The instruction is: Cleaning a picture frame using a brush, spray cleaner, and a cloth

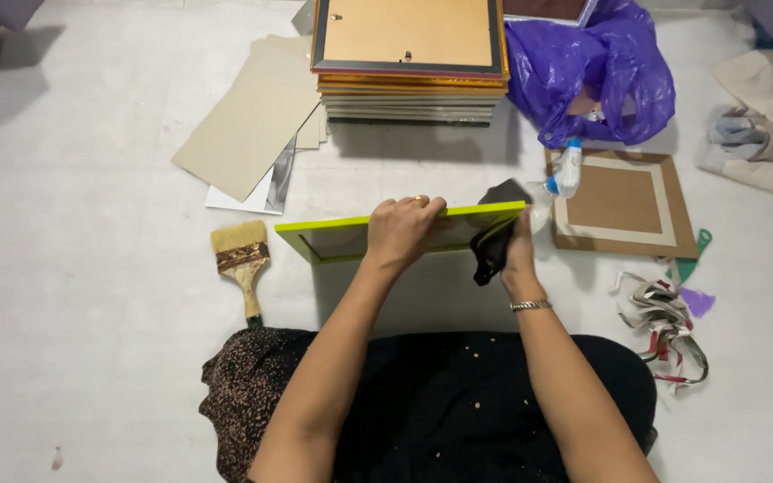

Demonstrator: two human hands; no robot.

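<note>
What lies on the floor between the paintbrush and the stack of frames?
In the head view, between the paintbrush and the stack of frames, loose cardboard sheets lie fanned on the floor; the rest is bare.

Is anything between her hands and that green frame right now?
Only the cloth. The left hand grips the green frame's top edge directly; the right hand presses a dark cloth against its right end, so the cloth sits between palm and frame.

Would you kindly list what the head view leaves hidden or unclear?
- Green frame: its face is tilted away; the left hand covers its middle.
- Right hand: fingers hidden by the dark cloth.
- Bottle: base behind the frame.
- Purple bag: contents hidden.
- Frame stack: cut off by the top edge.
</note>
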